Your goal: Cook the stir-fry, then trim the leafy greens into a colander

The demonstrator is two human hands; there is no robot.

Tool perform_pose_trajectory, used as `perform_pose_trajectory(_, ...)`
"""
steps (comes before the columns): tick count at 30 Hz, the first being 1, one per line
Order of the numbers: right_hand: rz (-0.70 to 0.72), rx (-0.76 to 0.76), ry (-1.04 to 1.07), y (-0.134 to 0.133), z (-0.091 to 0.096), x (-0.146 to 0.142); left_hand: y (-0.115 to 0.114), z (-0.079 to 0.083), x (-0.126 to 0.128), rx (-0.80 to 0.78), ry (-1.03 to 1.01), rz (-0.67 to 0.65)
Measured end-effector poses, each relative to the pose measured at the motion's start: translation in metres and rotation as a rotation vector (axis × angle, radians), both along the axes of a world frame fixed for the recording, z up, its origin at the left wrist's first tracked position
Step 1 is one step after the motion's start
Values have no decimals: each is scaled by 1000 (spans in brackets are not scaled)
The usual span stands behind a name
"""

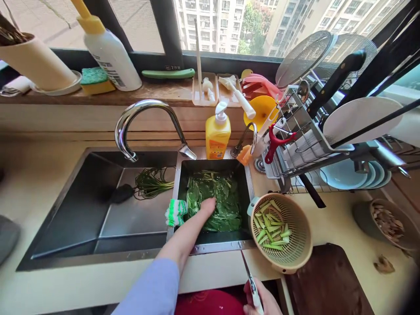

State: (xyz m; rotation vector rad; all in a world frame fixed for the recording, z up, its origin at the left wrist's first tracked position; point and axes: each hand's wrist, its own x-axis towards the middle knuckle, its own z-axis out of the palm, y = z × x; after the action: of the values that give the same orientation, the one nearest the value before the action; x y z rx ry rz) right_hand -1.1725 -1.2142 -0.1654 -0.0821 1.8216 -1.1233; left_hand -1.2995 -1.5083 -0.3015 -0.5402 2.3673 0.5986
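Note:
My left hand (208, 206) reaches into the small sink (215, 247), down among dark green leafy vegetables (226, 197) that fill it. Its fingers are hidden by the leaves, so I cannot see whether they grip any. Below the front counter edge, my right hand (265, 299) is closed around the handle of a small knife (250, 276), its blade pointing up toward the sink rim. To the right of the sink stands a beige strainer basket (303, 227) with cut pale green stalks (271, 227) inside.
A larger sink (131, 227) at left holds a bundle of thin green stems (152, 183). A green-and-white scrubber (176, 212) sits on the divider beneath the tap (144, 105). A yellow pump bottle (218, 135), dish rack (315, 131) and brown board (328, 280) stand around.

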Motion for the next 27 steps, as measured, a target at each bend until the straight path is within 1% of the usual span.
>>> perform_pose_trajectory(3, 20, -21, -13, -1, 3, -11, -5, 6, -3, -52, 52, -52)
perform_pose_trajectory(6, 27, -18, -21, -5, 5, -16, 3, 8, 5, -4, 76, -172)
perform_pose_trajectory(9, 34, -23, -7, -6, 5, -15, 19, 2, 15, 57, 28, -293)
perform_pose_trajectory(12, 42, -28, 17, -2, 3, -11, 26, -5, 19, 41, -42, -354)
perform_pose_trajectory(16, 61, -37, 49, 3, 0, -8, 22, -5, 19, 5, -98, -381)
perform_pose_trajectory(20, 93, -30, 68, -2, 1, -8, 24, -3, 22, -43, -113, -385)
perform_pose_trajectory(24, 90, 0, 88, -11, 8, -8, 25, -3, 16, 0, -95, -407)
perform_pose_trajectory(27, 91, 13, 85, -12, 12, -8, 11, 0, 7, 38, -47, -392)
